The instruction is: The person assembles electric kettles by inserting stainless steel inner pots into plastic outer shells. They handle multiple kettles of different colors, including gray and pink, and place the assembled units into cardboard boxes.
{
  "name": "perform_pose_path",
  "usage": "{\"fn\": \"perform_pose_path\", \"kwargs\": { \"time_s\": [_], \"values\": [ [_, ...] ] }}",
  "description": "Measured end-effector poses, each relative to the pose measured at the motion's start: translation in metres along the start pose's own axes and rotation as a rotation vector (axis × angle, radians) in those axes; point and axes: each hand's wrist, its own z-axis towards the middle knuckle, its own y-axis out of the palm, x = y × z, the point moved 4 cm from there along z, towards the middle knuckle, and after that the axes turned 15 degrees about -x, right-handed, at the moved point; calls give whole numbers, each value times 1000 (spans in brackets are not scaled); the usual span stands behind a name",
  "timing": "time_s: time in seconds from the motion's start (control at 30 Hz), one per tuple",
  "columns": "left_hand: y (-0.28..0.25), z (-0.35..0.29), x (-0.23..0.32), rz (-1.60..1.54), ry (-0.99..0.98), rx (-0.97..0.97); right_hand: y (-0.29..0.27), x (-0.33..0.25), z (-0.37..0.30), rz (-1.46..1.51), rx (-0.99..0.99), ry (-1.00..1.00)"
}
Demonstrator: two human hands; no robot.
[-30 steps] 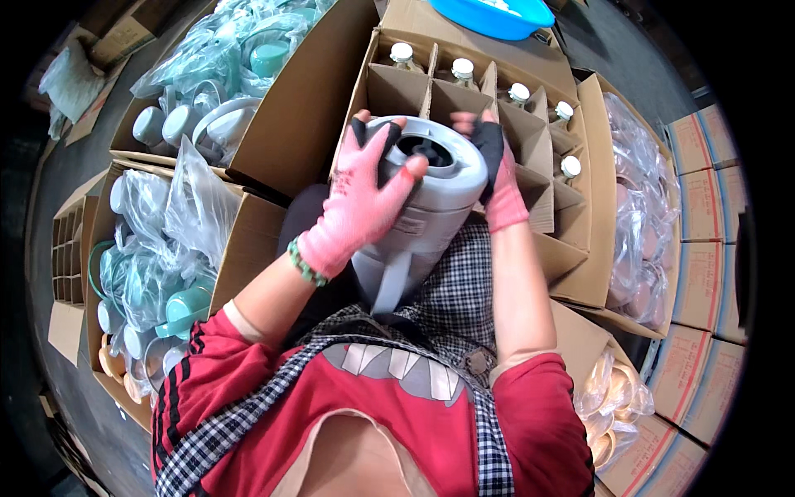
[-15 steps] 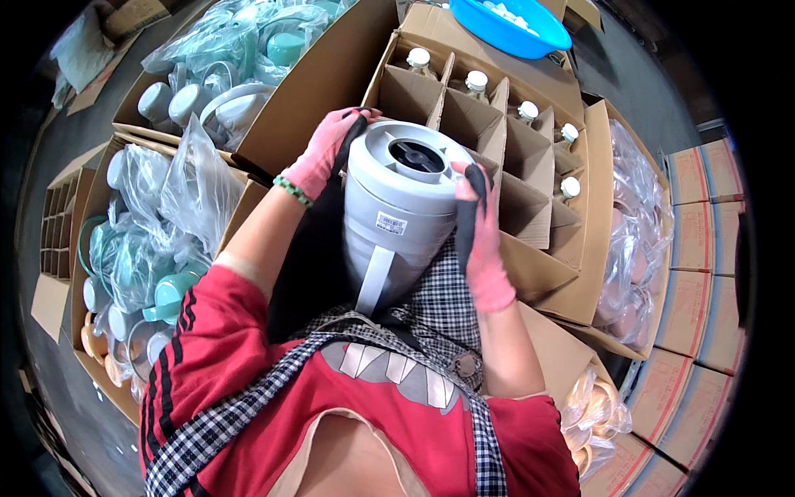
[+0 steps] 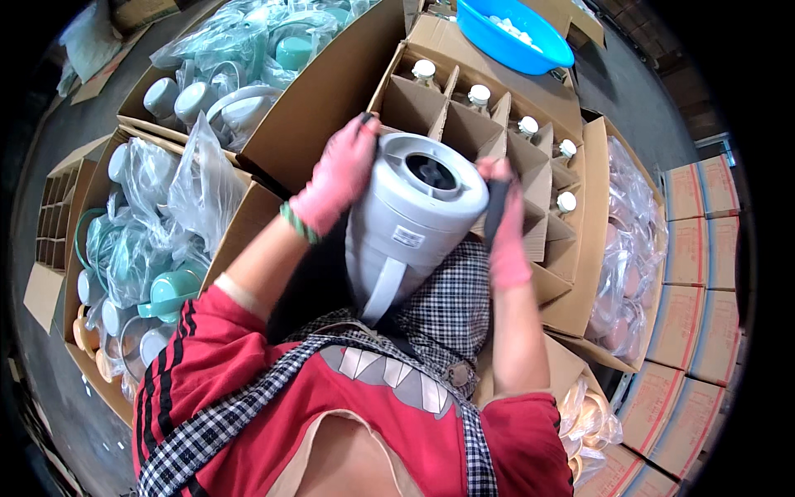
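A grey vacuum jug (image 3: 410, 215), base end up, leans over my checked apron with its handle (image 3: 385, 290) toward me. A round black piece (image 3: 431, 171) sits in the middle of its base. My left hand (image 3: 341, 170), in a pink glove with dark fingertips, is pressed along the jug's upper left side. At the right rim, my right hand (image 3: 507, 219), gloved the same way, has its fingertips against the jug. Both hands are slightly blurred, and the jug hides part of the left fingers. The jug's lower end is hidden by the apron and my body.
Ahead stands a divided carton (image 3: 530, 178) with several white-capped clear bottles (image 3: 479, 95). Behind it sits a blue basin (image 3: 513, 45) of small white pieces. Cartons of bagged grey and green jug parts (image 3: 170, 290) flank my left; pink bagged parts (image 3: 621, 257) and stacked boxes (image 3: 683, 248) stand right.
The jug has shifted to the right and slightly toward me, tilting more. Both hands have moved with it, the right one further outward.
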Motion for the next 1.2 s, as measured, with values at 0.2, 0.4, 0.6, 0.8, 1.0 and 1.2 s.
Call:
{"fn": "perform_pose_path", "kwargs": {
  "time_s": [0.2,0.4,0.6,0.8,1.0,1.2],
  "values": [
    [13,-23,25,265,363,-290,27,-9,-19,-92,-84,114],
    [-4,3,-8,340,293,-171,37,-13,-33,-211,-3,147],
    [32,-48,38,518,226,-1,27,-8,1,100,-207,220],
    [1,11,-2,-353,248,-650,56,-27,-38,-594,-54,-17],
    [25,15,-44,-738,-147,-592,69,-78,-19,-1256,-298,-153],
    [39,-18,-22,-774,-31,-709,113,-84,-12,-1573,-1089,-45]
  ]
}}
